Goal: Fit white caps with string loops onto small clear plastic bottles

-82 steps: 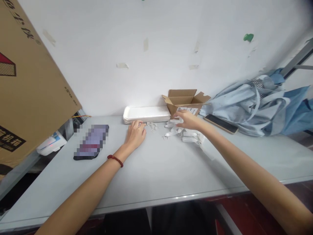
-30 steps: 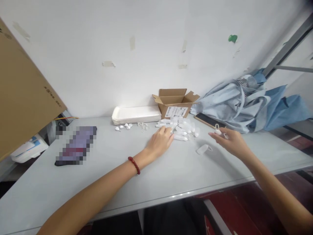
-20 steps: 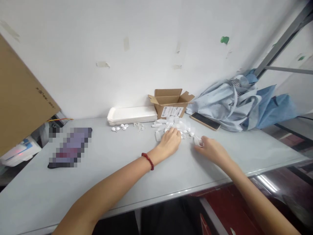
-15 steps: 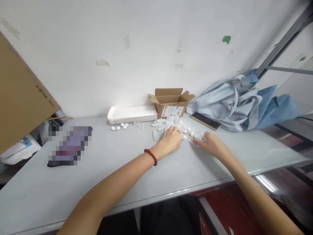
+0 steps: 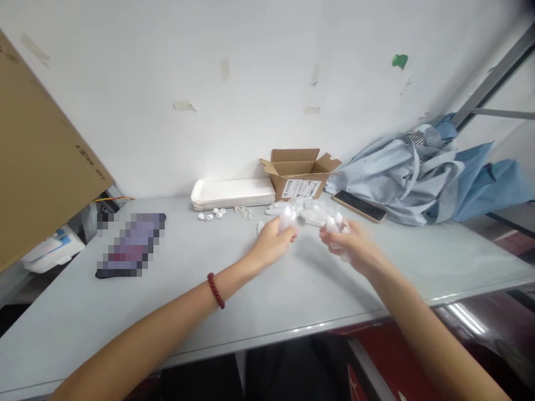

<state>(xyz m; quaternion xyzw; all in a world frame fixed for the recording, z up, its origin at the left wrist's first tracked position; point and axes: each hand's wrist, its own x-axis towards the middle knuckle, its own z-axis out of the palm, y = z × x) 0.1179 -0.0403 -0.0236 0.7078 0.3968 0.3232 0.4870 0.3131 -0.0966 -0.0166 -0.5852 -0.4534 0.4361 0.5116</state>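
My left hand (image 5: 271,245), wearing a dark red bead bracelet (image 5: 215,291) on its wrist, is closed around a bunch of translucent white plastic pieces (image 5: 287,217). To its right my right hand (image 5: 356,245) is closed on more translucent plastic pieces (image 5: 332,224). Both bunches stick up above the fingers, over the table, and the hands are apart. Their exact kind is blurred. Behind and between the hands, a small pile of similar clear and white pieces (image 5: 312,216) lies on the grey table (image 5: 234,306).
An open cardboard box (image 5: 301,187) stands against the wall, beside a stack of white envelopes (image 5: 234,192). Small white caps (image 5: 209,217) and stringy bits (image 5: 244,214) lie before it. A phone (image 5: 360,206), blue cloth bags (image 5: 401,172) and a pixelated flat item (image 5: 136,245) flank the work.
Both hands have lifted from the pile, each with a bunch of plastic pieces. My left hand has moved left, and the pile is smaller. The camera view has shifted slightly.
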